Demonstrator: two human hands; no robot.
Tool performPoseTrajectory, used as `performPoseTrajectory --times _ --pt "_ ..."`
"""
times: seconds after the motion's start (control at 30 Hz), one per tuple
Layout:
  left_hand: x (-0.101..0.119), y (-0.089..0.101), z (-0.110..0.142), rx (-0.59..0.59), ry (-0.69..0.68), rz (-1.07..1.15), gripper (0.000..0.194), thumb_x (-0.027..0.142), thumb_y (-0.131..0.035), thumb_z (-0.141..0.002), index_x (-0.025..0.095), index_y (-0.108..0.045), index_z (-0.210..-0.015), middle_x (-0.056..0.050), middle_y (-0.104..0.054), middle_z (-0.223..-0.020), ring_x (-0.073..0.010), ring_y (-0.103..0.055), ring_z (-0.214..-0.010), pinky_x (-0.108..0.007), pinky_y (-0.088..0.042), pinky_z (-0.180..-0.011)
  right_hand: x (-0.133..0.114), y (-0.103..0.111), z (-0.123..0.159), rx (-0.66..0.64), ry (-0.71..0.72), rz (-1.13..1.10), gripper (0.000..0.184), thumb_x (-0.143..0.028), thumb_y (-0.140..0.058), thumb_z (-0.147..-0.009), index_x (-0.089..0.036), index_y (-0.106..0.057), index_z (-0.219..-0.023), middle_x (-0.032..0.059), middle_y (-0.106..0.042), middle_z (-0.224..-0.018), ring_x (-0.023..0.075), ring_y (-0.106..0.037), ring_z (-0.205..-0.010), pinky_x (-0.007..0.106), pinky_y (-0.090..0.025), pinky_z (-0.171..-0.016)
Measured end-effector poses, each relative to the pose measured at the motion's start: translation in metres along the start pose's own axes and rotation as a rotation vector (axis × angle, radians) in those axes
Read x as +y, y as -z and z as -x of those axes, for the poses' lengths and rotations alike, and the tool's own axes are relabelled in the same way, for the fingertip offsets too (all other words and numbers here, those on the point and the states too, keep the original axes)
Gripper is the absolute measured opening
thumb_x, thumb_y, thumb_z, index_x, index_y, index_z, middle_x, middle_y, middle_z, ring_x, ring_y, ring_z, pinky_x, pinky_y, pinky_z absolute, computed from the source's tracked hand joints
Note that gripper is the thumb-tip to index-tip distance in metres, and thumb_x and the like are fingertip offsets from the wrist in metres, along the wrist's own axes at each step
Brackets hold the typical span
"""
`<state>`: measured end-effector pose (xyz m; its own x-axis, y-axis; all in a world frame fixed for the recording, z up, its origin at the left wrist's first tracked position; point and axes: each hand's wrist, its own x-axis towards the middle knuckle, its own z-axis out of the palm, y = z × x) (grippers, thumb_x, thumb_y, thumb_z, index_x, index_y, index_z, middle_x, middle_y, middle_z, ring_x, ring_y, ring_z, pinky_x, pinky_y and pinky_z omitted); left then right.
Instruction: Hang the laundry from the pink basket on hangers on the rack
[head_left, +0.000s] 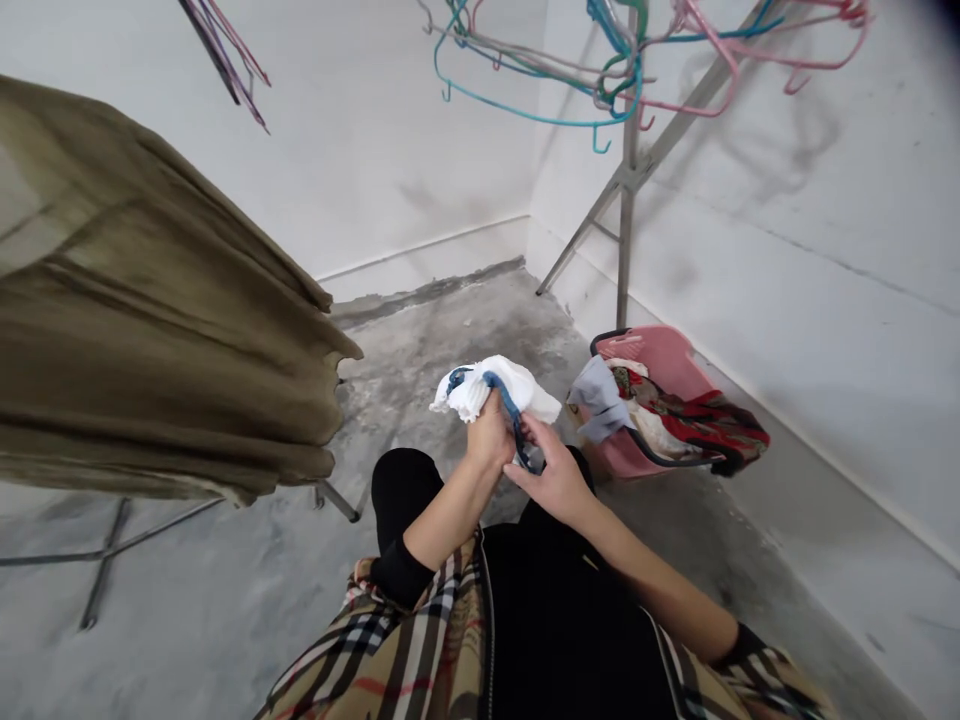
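A bunched white cloth garment [517, 385] with blue trim is held up in front of my knees. My left hand [491, 435] is wrapped round its gathered lower part. A blue strip [504, 393] of the trim runs down from the white cloth between my hands. My right hand [551, 465] has its fingers bent at the right side of this strip, with fingertips and thumb against it. Part of the strip and some fingers of my left hand are hidden.
A pink basket [664, 350] of clothes stands on the floor at right, against the wall. Above it, blue and pink hangers [525, 115] hang on a metal rack [626, 240]. Olive cloth [165, 330] hangs on another stand at left.
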<state>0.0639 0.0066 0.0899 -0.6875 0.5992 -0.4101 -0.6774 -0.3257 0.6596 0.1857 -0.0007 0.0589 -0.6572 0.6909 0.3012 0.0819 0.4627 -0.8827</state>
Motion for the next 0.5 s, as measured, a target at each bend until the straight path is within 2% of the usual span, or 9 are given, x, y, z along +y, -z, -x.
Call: performPoseTrajectory --times 0.17,0.27,0.37,0.5 --pt "0.029 0.019 0.009 -0.092 -0.073 0.052 0.032 0.025 -0.073 -0.071 0.018 -0.066 -0.101 -0.003 -0.073 -0.101 -0.0201 -0.066 -0.103 -0.029 -0.050 -0.092 0.005 -0.026 -0.018 0.031 -0.123 -0.193 0.055 -0.034 -0.068 -0.078 -0.022 -0.047 -0.128 0.0035 -0.059 -0.093 0.0175 -0.058 -0.083 0.035 -0.049 -0.083" --pt "0.039 0.034 0.013 -0.129 -0.068 0.064 0.035 0.025 -0.074 -0.067 0.019 -0.067 -0.100 -0.004 -0.073 -0.103 -0.0224 -0.065 -0.108 -0.030 -0.050 -0.092 0.011 -0.035 -0.026 0.059 -0.212 -0.261 0.043 -0.039 -0.063 -0.082 -0.021 -0.053 -0.119 0.0014 -0.058 -0.086 0.0155 -0.055 -0.077 0.031 -0.047 -0.077" --pt "0.041 0.054 0.018 -0.155 -0.021 0.050 0.037 0.024 -0.073 -0.064 0.020 -0.067 -0.100 -0.004 -0.073 -0.105 -0.0249 -0.062 -0.114 -0.033 -0.048 -0.096 0.015 -0.034 -0.037 0.109 -0.304 -0.336 0.029 -0.044 -0.056 -0.086 -0.020 -0.060 -0.102 0.0016 -0.060 -0.088 0.0149 -0.055 -0.080 0.028 -0.045 -0.077" --pt "0.037 0.083 0.024 -0.156 0.078 0.017 0.043 0.019 -0.071 -0.059 0.020 -0.067 -0.102 -0.005 -0.073 -0.106 -0.0284 -0.058 -0.120 -0.038 -0.046 -0.101 0.011 -0.017 -0.056 0.240 -0.377 -0.446 0.029 -0.050 -0.055 -0.085 -0.022 -0.060 -0.091 -0.0015 -0.058 -0.079 0.0128 -0.052 -0.072 0.023 -0.043 -0.066"
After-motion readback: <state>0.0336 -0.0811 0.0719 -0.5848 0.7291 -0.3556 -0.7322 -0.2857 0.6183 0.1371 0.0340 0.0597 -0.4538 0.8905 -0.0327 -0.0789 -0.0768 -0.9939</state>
